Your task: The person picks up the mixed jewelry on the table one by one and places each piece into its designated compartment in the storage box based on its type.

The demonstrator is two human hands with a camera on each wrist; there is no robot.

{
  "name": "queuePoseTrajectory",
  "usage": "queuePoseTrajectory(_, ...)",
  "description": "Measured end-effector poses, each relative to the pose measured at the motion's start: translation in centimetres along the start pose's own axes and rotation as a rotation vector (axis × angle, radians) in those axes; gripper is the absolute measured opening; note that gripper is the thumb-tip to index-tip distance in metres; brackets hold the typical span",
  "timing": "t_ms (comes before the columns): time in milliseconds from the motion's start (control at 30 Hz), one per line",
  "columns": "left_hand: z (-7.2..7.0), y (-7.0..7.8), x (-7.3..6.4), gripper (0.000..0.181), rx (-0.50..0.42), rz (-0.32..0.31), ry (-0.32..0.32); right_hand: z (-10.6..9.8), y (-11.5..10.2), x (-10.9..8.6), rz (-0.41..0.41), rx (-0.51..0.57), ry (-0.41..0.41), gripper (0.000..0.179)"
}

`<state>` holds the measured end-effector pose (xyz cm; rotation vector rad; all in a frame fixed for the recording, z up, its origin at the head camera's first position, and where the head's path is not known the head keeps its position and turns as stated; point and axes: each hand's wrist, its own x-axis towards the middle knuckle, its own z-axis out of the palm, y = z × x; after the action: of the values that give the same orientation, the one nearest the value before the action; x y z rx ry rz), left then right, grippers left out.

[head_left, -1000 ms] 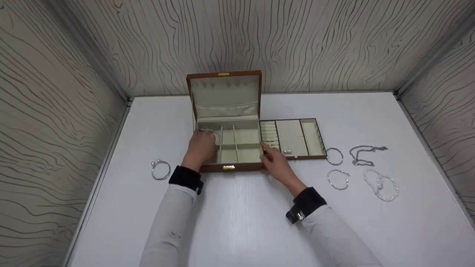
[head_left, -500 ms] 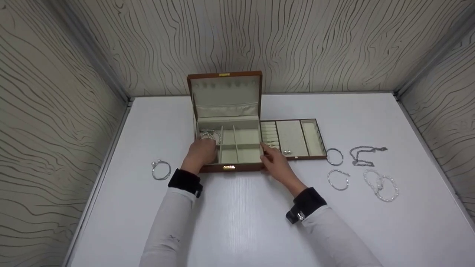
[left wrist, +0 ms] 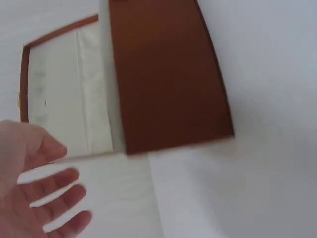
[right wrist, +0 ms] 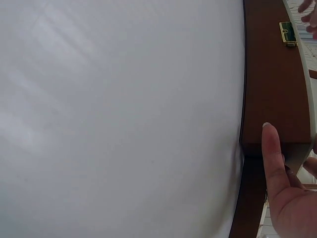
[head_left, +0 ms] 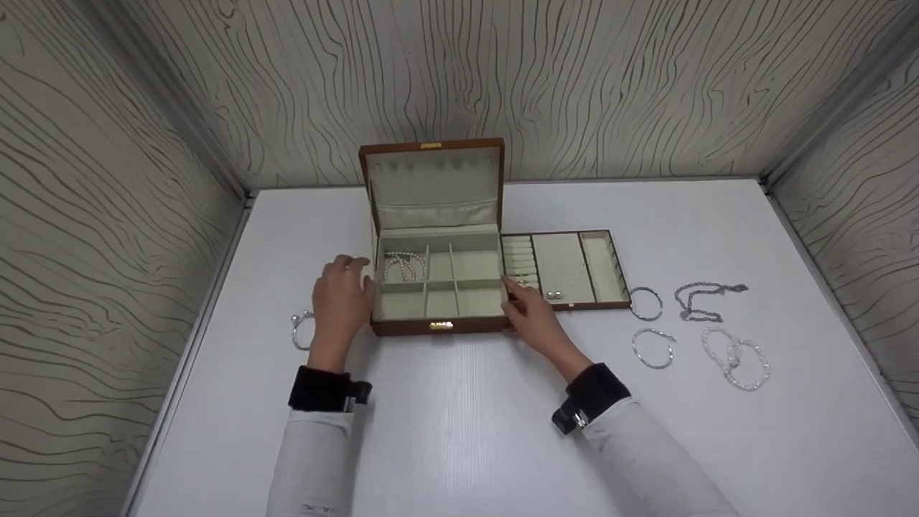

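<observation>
A brown jewelry box (head_left: 402, 327) stands with its lid raised and its cream compartments showing. A pearl bead bracelet (head_left: 404, 267) lies in the back left compartment. My left hand (head_left: 340, 296) is just off the box's left side, fingers spread and holding nothing; the left wrist view shows it beside the brown side wall. At the front right corner my right hand (head_left: 533, 316) holds the box. In the right wrist view its thumb (right wrist: 271, 148) lies along the front wall while the other fingers reach round the side.
From the box's right side a tray (head_left: 567, 260) extends, holding ring rolls and two pearl studs (head_left: 554, 295). Two silver bangles (head_left: 652, 349), a chain (head_left: 700, 289) and clear bead bracelets (head_left: 751, 365) lie further right. Another bangle (head_left: 300, 332) is partly behind my left hand.
My left hand has come out of the back left compartment and moved left, away from the box. The pearl bracelet there is now fully uncovered. My right hand stays at the corner.
</observation>
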<state>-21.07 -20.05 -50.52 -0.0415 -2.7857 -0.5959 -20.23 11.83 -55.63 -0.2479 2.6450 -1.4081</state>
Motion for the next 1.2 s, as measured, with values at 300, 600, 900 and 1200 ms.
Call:
queuePoseTrajectory(300,-0.2,-5.2,-2.6,0.046,0.052,-0.385,-0.052,-0.1,0.0,0.1,0.005,0.016,0.000,0.051)
queuePoseTrajectory(600,1.0,-6.9,-4.3,0.065,0.043,-0.507,-0.233,0.0,0.1,-0.1,-0.008,0.011,0.009,0.050)
queuePoseTrajectory(900,1.2,-6.5,-4.7,0.047,0.078,-0.497,-0.234,-0.1,0.0,-0.4,0.009,0.043,-0.015,0.051)
queuePoseTrajectory(1200,1.3,-6.5,-4.4,0.029,0.088,-0.478,-0.239,-0.1,0.1,-0.3,0.006,0.040,-0.014,0.051)
